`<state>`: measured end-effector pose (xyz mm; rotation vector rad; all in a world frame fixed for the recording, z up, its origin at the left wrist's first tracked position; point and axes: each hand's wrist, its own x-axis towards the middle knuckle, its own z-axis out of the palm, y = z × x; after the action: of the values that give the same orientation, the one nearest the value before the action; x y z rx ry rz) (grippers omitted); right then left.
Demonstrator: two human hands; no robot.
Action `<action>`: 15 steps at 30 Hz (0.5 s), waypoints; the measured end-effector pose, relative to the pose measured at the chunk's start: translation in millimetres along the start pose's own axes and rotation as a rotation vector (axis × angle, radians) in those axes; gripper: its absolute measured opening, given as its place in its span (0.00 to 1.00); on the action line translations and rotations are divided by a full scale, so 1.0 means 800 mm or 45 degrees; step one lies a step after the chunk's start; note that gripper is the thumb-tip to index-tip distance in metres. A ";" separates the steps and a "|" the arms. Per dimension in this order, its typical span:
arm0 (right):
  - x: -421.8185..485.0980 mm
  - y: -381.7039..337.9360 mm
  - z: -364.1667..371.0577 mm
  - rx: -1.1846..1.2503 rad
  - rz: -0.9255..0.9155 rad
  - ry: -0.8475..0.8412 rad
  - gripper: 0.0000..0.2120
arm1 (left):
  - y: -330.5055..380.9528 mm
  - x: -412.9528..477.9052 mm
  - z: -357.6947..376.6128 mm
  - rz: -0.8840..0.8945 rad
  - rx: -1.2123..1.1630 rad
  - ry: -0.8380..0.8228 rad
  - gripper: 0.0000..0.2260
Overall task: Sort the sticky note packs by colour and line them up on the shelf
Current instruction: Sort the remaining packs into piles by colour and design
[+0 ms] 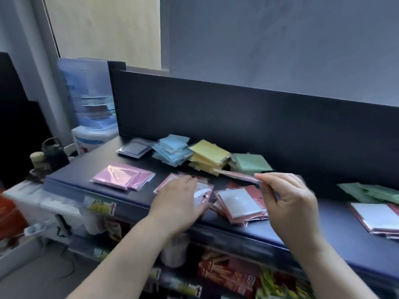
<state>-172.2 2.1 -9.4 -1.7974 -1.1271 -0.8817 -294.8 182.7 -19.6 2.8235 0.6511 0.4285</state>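
- Shelf (pixel 323 225), dark blue, carries the sticky note packs in loose piles.
- Along its far edge, from left to right, lie the grey packs (pixel 133 148), the blue pile (pixel 172 151), the yellow pile (pixel 209 156) and the green pile (pixel 250 162), each close against its neighbour.
- Pink packs (pixel 123 176) lie near the left end, apart from the others.
- Left hand (pixel 181 197) rests flat, fingers straight, on the red packs (pixel 203 190) at the near edge and grips nothing.
- Right hand (pixel 287 199) pinches a single red pack (pixel 237 176) between thumb and fingertips, holding it edge-on above the shelf, just on the near side of the green pile.
- Middle red pile (pixel 241 203) lies between the two hands.
- At the right end lie the loose green packs (pixel 371 192) and, nearer, the right red pile (pixel 375 219).
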 end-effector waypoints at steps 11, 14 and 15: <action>0.003 -0.075 0.121 0.301 0.147 -0.383 0.09 | -0.146 -0.035 -0.031 -0.183 -0.103 -0.015 0.31; -0.005 -0.074 0.132 0.196 0.220 -0.707 0.12 | -0.159 -0.038 -0.032 -0.186 -0.130 -0.003 0.31; -0.007 -0.074 0.132 0.147 0.251 -0.791 0.13 | -0.162 -0.038 -0.032 -0.180 -0.140 -0.002 0.31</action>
<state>-214.6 110.1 -42.4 -2.1019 -1.3082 -0.1275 -379.7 286.3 -37.5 2.6537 0.7958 0.4230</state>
